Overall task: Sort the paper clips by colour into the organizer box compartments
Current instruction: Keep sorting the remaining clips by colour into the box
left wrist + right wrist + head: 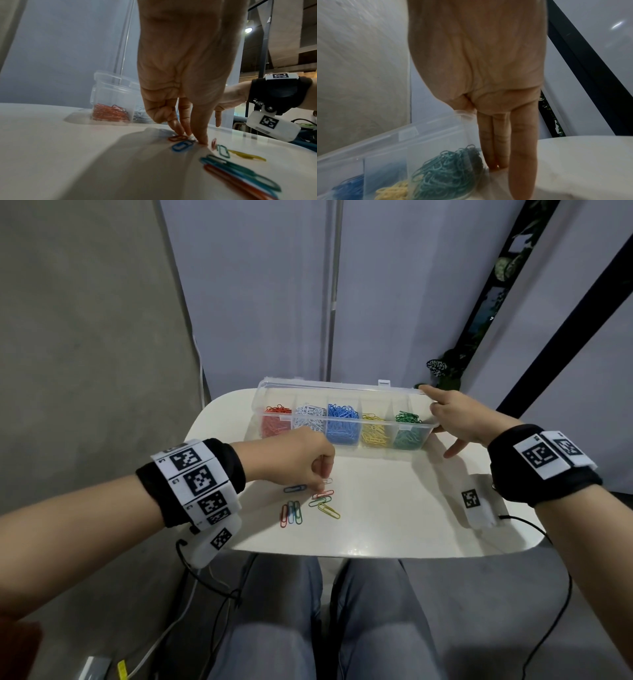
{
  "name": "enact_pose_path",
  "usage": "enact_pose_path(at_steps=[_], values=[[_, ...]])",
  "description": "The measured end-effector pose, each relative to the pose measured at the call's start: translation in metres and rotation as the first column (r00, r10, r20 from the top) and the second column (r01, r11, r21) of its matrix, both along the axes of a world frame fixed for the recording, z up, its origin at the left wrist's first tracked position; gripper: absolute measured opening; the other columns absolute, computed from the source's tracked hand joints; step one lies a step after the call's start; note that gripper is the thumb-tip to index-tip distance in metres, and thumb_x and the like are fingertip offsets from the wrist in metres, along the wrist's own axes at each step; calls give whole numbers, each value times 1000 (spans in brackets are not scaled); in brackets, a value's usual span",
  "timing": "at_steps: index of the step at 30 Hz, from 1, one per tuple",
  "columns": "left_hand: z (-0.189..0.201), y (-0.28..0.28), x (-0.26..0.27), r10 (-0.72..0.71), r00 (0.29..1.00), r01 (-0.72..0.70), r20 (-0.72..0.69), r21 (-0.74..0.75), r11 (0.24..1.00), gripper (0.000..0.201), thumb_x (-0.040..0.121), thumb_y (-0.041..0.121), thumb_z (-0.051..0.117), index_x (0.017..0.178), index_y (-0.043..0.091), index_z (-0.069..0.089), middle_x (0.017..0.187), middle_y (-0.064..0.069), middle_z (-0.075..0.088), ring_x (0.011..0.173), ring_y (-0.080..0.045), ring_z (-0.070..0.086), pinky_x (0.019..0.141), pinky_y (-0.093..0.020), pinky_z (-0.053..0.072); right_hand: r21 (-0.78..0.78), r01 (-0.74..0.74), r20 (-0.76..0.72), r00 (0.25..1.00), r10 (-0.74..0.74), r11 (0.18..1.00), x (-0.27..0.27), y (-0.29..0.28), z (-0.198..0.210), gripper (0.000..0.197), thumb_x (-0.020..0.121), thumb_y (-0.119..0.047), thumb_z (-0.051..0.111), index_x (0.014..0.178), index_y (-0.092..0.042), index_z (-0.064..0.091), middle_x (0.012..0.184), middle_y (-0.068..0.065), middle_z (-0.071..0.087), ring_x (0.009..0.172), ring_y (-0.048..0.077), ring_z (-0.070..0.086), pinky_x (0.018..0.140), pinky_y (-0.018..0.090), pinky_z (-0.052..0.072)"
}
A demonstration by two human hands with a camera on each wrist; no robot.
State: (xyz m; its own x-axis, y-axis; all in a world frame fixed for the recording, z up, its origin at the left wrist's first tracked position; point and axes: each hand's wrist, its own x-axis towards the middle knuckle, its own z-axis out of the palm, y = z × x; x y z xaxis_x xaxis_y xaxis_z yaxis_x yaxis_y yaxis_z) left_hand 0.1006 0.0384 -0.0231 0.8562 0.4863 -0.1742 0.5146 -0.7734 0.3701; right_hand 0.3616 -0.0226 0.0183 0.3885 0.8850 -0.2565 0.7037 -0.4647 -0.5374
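Observation:
A clear organizer box (pixel 325 387) stands at the table's far side with its lid up, holding red, white, blue, yellow and green clips from left to right. In front of it lie several loose clips: blue (pixel 294 488), red (pixel 323 494), green (pixel 320 502), yellow (pixel 329 510) and a tight group (pixel 291 513). My left hand (pixel 320 477) reaches down among them; its thumb and fingers (pixel 180 129) pinch a white paper clip (pixel 191 138) on the tabletop. My right hand (pixel 442 419) steadies the box's right end, index finger on the lid corner, other fingers (pixel 498 148) straight down beside the green compartment (pixel 447 171).
The small white table (pixel 394 508) has rounded edges, and my knees are under its near side. A white tagged camera pod (pixel 476 505) hangs under the right wrist over the table's right part. Cables trail off both wrists. Grey partition panels rise behind the box.

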Motion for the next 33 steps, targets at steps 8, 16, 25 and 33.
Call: enact_pose_path(at_steps=[8,16,25,33], values=[[2,3,3,-7,999,7,-39,7,1000,11,83,15,72,78,20,64,81,5,66,72,-8,55,66,-23,44,-14,-31,11,999,31,999,1,0,0,49,100,-7,28,148,-17,34,131,15,52,105,42,62,64,54,58],[12,6,-2,173,976,-125,134,-308,943,9,82,8,75,85,16,71,71,9,68,63,1,61,62,-14,48,-10,-17,-34,999,17,1000,2,1,1,52,100,-7,26,149,-23,30,128,11,51,102,32,61,65,58,57],[29,11,-22,365,911,-185,193,-599,779,12,82,-1,71,90,8,73,78,-3,69,64,-5,57,53,-16,43,-21,0,-63,998,-1,1000,3,2,1,56,99,-10,24,152,-30,22,142,11,42,110,31,58,55,49,59],[50,31,-16,519,752,-412,406,-324,851,5,82,7,74,78,7,71,64,-3,65,55,-11,52,57,-23,43,-17,-19,-21,1000,19,1000,-1,1,2,54,98,-2,25,149,-19,29,129,8,46,106,33,59,65,61,56]])
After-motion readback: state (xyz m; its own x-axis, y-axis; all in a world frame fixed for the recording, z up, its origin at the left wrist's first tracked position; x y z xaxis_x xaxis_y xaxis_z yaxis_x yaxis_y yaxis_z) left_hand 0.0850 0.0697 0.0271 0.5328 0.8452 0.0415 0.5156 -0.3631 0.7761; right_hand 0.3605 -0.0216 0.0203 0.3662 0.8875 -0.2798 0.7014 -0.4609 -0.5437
